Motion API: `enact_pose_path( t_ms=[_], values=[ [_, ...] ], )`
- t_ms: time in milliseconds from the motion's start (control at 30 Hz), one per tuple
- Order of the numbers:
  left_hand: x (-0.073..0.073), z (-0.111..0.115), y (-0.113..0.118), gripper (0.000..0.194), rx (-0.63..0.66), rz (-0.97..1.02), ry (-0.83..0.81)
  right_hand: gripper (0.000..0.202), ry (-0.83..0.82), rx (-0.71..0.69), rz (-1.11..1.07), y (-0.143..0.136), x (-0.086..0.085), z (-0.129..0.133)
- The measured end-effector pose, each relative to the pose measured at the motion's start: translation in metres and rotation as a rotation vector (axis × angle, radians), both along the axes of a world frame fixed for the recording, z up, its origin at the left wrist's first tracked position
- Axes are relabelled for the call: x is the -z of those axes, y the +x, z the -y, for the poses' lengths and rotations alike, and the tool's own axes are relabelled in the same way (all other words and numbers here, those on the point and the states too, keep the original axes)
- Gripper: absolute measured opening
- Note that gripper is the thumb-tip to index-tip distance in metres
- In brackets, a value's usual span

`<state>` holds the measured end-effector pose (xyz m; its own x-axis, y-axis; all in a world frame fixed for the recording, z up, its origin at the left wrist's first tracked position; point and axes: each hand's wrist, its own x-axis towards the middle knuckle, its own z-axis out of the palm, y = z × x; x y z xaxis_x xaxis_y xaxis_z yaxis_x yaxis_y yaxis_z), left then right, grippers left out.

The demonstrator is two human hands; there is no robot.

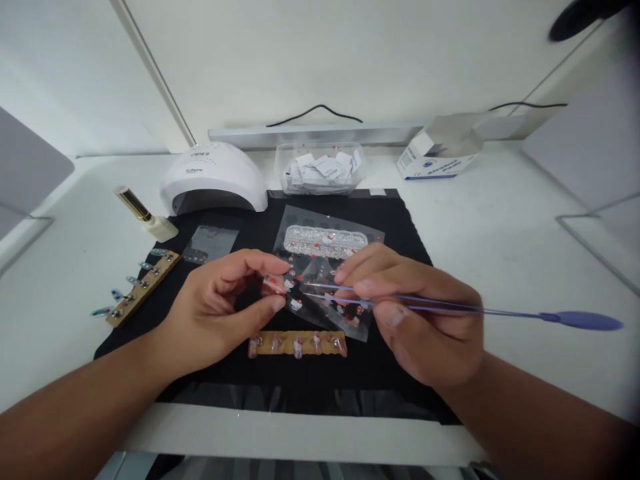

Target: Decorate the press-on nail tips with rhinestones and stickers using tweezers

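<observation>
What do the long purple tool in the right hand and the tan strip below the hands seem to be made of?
The long purple tool in the right hand looks like smooth plastic: even colour, thin stem, flat paddle end, though painted metal is possible. The tan strip looks like unfinished wood or pressed board: matte, pale brown, straight edges. It carries small nail tips.

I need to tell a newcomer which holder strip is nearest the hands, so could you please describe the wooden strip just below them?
Start at the black mat on the white table. Just below the left hand and right hand lies a short wooden strip, level with the mat's front edge. Unlike the slanted strip at the mat's left edge, its nail tips look pink and red.
</observation>
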<state>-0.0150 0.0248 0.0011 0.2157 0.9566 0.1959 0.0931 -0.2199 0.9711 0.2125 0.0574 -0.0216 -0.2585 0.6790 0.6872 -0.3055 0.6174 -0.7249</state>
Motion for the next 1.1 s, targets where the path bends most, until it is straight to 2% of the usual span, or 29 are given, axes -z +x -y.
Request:
enact_pose_path(
  t_ms=[233, 500, 800, 1100],
  values=[
    [0.005, -0.001, -0.002, 0.036, 0.070, 0.083, -0.082, 0.027, 0.028, 0.033, 0.046, 0.002, -0.007, 0.005],
    [0.004, -0.001, -0.001, 0.040, 0.075, 0.055, 0.026, 0.028, 0.048, 0.030, 0.066, 0.002, -0.009, 0.005],
    [0.004, 0.000, -0.002, 0.037, 0.054, -0.010, 0.029, 0.034, 0.134, 0.004, 0.113, 0.003, -0.011, 0.001],
    [0.007, -0.001, -0.004, 0.040, 0.057, -0.022, 0.051, 0.031, 0.127, 0.008, 0.116, 0.003, -0.013, 0.002]
  ],
)
